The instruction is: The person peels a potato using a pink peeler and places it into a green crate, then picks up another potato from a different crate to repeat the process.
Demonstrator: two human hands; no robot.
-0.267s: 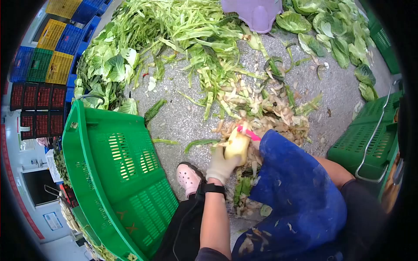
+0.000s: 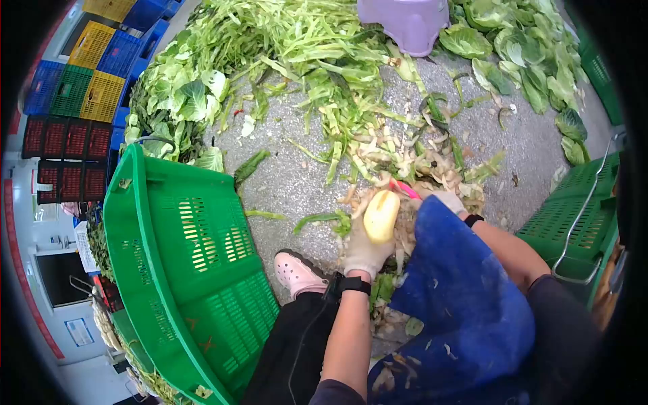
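A peeled, pale yellow potato (image 2: 381, 217) with a brownish strip near its top rests in my gloved left hand (image 2: 361, 251), whose fingers are closed around its side. Just right of the potato, a pink-handled peeler (image 2: 403, 188) points out from my gloved right hand (image 2: 448, 200). That hand is closed on the handle, partly hidden behind the blue apron (image 2: 466, 297) over my knee. Below both hands lies a heap of brownish peelings (image 2: 439, 165) on the grey floor.
A large green crate (image 2: 196, 229) stands at my left, another green crate (image 2: 570, 216) with a metal handle at my right. Green stalk peelings (image 2: 297, 47) and cabbage leaves (image 2: 526, 50) cover the floor ahead, around a purple stool (image 2: 408, 23). My pink clog (image 2: 297, 270) is beside the left crate.
My right hand has come out from behind the apron into view, with the peeler now right of the potato instead of across its top. The potato has shifted slightly right and lies more exposed.
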